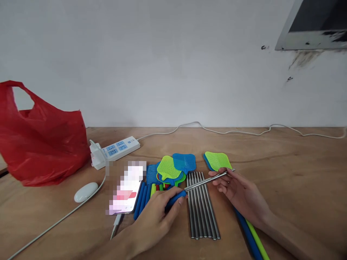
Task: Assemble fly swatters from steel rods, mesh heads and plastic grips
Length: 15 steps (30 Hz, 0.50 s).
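Observation:
My left hand (158,213) is closed round a blue handle (176,199). From that handle a shiny metal rod (206,181) slants up to the right. Near the rod's far, thinner end, my right hand (241,198) pinches it with the fingertips. Under the rod, several more metal rods (202,213) lie side by side on the table. Loose blue handles (141,200) lie left of my left hand, partly hidden by it. Behind them is a pile of perforated fly swatter heads, with a yellow-green head (168,167) and a blue head (184,162) on top.
Fly swatters with a yellow-green head (217,160) and long handles (253,236) lie beneath my right hand. A lit phone (127,191) is plugged into a cable. Leftward are a white mouse (86,192), a power strip (121,148) and a red plastic bag (46,144). A wall stands behind.

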Tool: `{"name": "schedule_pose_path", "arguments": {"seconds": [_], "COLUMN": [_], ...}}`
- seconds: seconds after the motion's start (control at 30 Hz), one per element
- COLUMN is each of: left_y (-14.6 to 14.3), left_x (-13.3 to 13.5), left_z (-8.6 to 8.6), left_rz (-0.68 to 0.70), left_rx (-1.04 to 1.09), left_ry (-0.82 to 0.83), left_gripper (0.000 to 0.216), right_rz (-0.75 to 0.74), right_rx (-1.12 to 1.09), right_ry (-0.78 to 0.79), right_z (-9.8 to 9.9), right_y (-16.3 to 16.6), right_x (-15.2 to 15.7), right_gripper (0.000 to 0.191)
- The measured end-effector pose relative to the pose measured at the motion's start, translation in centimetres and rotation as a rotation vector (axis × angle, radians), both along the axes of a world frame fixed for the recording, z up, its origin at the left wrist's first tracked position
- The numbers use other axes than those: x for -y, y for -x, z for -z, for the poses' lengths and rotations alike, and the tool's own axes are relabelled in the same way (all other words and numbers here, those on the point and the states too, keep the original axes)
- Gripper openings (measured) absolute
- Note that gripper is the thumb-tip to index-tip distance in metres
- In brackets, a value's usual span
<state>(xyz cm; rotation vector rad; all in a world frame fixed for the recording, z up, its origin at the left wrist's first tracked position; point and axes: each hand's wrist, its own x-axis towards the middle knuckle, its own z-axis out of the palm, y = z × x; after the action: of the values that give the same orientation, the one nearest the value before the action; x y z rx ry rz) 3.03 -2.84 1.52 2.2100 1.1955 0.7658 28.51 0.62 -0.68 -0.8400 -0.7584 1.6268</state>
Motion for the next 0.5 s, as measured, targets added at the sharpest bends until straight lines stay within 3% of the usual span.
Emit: {"name": "schedule_pose_path", "arguments": {"seconds": [0.13,0.3,0.5], "left_y": [0.0,0.1,0.0], "left_x": [0.0,-0.1,-0.1], "left_z": [0.0,0.3,0.6], "left_rz": [-0.010,0.044,0.068], "left_rx": [-0.004,-0.041,-0.061], "left_ry": [-0.009,0.003,-0.020], "left_gripper": [0.033,0.034,0.032], "right_rz": [-0.003,-0.002,0.060], "right_rx": [-0.025,0.102,0.233], "right_ry": [-0.015,-0.099,-0.236], "right_z": [-0.2,-0.5,0.5], "right_y": [0.0,0.4,1.2], "right_x": [0.1,0.2,0.7], "right_gripper": [0.021,0.027,0.029]}}
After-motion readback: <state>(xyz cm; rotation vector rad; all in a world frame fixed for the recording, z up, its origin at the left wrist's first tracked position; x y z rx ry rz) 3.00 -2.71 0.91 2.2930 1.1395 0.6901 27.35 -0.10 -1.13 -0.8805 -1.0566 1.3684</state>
